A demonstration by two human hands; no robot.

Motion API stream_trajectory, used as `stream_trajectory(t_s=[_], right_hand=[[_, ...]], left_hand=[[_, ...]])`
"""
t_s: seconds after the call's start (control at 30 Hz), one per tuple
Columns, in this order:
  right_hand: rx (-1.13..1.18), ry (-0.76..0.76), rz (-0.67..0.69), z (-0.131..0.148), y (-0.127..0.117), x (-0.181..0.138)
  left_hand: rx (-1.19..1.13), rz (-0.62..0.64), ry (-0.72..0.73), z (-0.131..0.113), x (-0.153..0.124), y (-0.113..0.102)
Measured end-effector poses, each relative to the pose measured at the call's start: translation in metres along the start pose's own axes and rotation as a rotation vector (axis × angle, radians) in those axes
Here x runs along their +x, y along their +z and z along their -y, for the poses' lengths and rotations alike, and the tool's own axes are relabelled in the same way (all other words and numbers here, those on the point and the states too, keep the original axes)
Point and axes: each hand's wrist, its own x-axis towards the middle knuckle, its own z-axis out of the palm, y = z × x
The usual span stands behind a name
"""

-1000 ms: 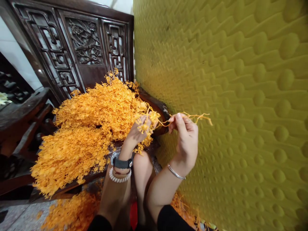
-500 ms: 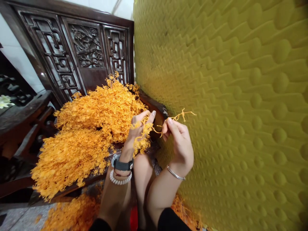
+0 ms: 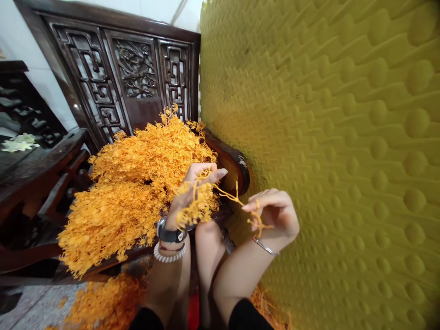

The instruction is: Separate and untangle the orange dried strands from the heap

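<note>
A frizzy, wiry heap of orange sprigs (image 3: pixel 137 178) covers a glossy carved wooden seat (image 3: pixel 142 110). Before the heap's right edge, the left hand (image 3: pixel 188 179), thumb extended, half-curls around a bushy bunch (image 3: pixel 197 208); farther right, the right hand (image 3: pixel 277 213), wrist bent, pinches a thin forked stem (image 3: pixel 236 198).

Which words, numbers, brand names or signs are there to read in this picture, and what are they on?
None that I can read.
Black wrist strap: one small pale mark, too small to tell whether it is a letter or a logo.
Dark carved wooden panel: carved patterns, no readable words.
Yellow bumpy sheet: raised shapes, no readable words.
Orange branching strands: no writing visible.
</note>
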Motion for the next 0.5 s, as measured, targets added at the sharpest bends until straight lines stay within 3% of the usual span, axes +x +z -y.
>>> stream_trajectory(t_s=[0.07, 0.1, 0.17, 0.23, 0.33, 0.43, 0.5], right_hand=[[-0.178, 0.196, -0.505, 0.006, 0.009, 0.002], [-0.305, 0.261, -0.692, 0.011, 0.014, 0.003], [-0.558, 0.299, -0.855, 0.023, 0.023, 0.003], [-0.717, 0.241, -0.770, 0.035, 0.029, 0.002], [-0.751, 0.130, -0.409, 0.048, 0.035, 0.000], [-0.748, 0.170, -0.058, 0.051, 0.038, 0.003], [-0.755, 0.212, 0.033, 0.048, 0.039, 0.008]], left_hand=[[0.054, 0.043, 0.041, -0.003, 0.007, 0.002], [0.092, 0.092, 0.070, -0.004, 0.010, 0.003], [0.164, 0.225, 0.114, -0.004, 0.017, 0.001], [0.231, 0.331, 0.126, -0.001, 0.024, -0.003], [0.315, 0.472, 0.088, 0.006, 0.032, -0.009], [0.384, 0.653, 0.025, 0.012, 0.035, -0.013], [0.400, 0.771, 0.025, 0.016, 0.036, -0.014]])
